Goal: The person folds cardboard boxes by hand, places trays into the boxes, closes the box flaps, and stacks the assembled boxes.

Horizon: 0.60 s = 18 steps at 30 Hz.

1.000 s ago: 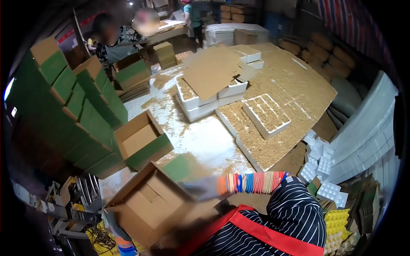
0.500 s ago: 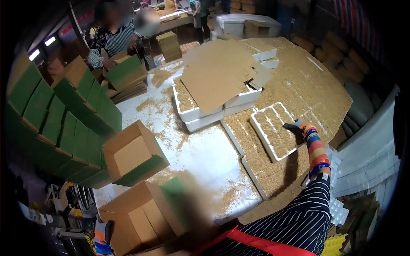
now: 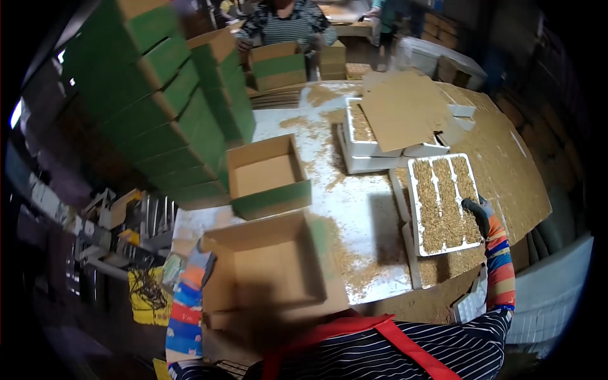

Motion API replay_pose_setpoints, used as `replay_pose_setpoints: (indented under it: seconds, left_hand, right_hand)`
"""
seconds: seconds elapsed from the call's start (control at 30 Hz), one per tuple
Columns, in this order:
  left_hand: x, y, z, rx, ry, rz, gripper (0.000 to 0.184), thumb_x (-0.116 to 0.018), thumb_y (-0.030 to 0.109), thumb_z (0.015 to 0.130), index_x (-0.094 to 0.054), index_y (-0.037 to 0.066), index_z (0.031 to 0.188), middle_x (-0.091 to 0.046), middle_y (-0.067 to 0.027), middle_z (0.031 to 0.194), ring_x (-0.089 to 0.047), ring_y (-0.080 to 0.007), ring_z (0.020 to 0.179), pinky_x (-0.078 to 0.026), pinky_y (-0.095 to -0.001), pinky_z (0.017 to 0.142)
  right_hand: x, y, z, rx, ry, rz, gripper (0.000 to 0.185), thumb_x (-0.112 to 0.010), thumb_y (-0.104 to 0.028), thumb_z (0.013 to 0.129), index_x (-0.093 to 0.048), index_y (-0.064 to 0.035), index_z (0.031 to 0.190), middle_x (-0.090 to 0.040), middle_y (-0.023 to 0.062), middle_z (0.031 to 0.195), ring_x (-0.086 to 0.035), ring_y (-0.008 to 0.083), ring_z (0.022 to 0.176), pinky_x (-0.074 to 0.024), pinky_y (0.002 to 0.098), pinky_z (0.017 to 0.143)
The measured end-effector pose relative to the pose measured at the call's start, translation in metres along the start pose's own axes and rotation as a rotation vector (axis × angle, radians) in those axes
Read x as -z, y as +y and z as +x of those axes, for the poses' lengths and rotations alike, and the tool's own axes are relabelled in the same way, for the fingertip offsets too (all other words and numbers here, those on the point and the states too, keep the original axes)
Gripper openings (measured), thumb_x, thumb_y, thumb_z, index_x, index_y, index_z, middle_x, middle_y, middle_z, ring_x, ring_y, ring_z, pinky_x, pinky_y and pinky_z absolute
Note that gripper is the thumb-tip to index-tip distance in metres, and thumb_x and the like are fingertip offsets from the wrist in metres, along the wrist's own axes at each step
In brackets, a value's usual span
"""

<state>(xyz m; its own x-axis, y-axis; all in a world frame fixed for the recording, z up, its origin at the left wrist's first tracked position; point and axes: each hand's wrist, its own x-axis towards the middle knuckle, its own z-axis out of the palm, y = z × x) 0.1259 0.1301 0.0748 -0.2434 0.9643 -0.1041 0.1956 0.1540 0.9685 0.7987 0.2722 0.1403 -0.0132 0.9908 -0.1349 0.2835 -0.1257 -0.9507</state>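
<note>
My right hand (image 3: 479, 216), in a dark-palmed glove, grips the right rim of a white foam tray (image 3: 420, 248). Brown grain-like bits fill the tray's long compartments, and it is tilted above the table. At lower left, my left hand (image 3: 201, 263) is closed over the left wall of an open cardboard box (image 3: 278, 269). That box's inside shows bare brown board, partly in shadow. A second open box (image 3: 269, 199) with a green side stands just beyond it.
Tall stacks of green-and-brown boxes (image 3: 183, 120) rise at left. Cardboard sheets (image 3: 405, 107) lie over stacked foam trays (image 3: 370, 163). Loose grain covers the table's right side (image 3: 506, 171), behind a low divider strip (image 3: 411, 266). Across the table, a person (image 3: 285, 31) handles a box (image 3: 278, 66).
The foam tray has been lifted off the grain and moved left, toward the near box, in my right hand. My view has turned left, and the near box now sits more squarely before me.
</note>
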Motion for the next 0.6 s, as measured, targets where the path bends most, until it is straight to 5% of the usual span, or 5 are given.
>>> replay_pose_setpoints:
  seconds: [0.07, 0.1, 0.2, 0.23, 0.6]
  left_hand:
    - [0.006, -0.023, 0.005, 0.095, 0.056, -0.009, 0.026, -0.05, 0.006, 0.081, -0.055, 0.004, 0.106, -0.059, -0.003, 0.088, -0.055, -0.0131, 0.073, -0.046, -0.0245, 0.063]
    - [0.008, -0.045, 0.012, -0.123, 0.041, 0.167, 0.028, -0.049, 0.006, 0.081, -0.054, 0.004, 0.109, -0.059, -0.0037, 0.092, -0.055, -0.0136, 0.076, -0.046, -0.0246, 0.067]
    - [-0.019, -0.022, 0.009, 0.076, 0.228, -0.215, 0.025, -0.049, 0.008, 0.085, -0.057, 0.002, 0.108, -0.06, -0.0074, 0.104, -0.056, -0.0182, 0.088, -0.045, -0.0272, 0.079]
    - [-0.019, -0.024, 0.007, -0.072, 0.213, -0.116, 0.025, -0.049, 0.008, 0.086, -0.057, 0.002, 0.108, -0.06, -0.0079, 0.105, -0.056, -0.0185, 0.09, -0.044, -0.0273, 0.081]
    - [-0.025, -0.031, 0.008, -0.08, 0.155, -0.511, 0.03, -0.055, 0.013, 0.084, -0.055, 0.002, 0.112, -0.059, -0.0058, 0.102, -0.055, -0.0144, 0.086, -0.045, -0.0256, 0.076]
  right_hand:
    - [-0.03, -0.029, 0.006, 0.108, -0.105, -0.025, 0.039, -0.061, -0.025, 0.081, -0.054, -0.0026, 0.112, -0.059, 0.0012, 0.098, -0.054, 0.0109, 0.088, -0.0421, 0.0258, 0.081]
    - [-0.06, -0.057, 0.005, 0.17, -0.185, 0.009, 0.04, -0.059, -0.025, 0.082, -0.053, -0.0021, 0.114, -0.059, 0.0018, 0.099, -0.055, 0.0104, 0.087, -0.0434, 0.0255, 0.079]
    - [-0.173, -0.161, -0.03, 0.045, -0.496, 0.36, 0.047, -0.056, -0.025, 0.084, -0.045, -0.0007, 0.122, -0.059, 0.0106, 0.107, -0.059, 0.0154, 0.093, -0.0486, 0.0282, 0.081]
    - [-0.202, -0.171, -0.028, 0.063, -0.567, 0.401, 0.042, -0.057, -0.027, 0.084, -0.052, 0.0008, 0.115, -0.06, 0.0108, 0.105, -0.061, 0.0158, 0.088, -0.0495, 0.0273, 0.077]
    - [-0.371, -0.185, -0.006, 0.294, -1.324, -0.314, 0.046, -0.074, -0.023, 0.073, -0.058, -0.0014, 0.11, -0.065, 0.004, 0.093, -0.056, 0.0082, 0.082, -0.0478, 0.0252, 0.072]
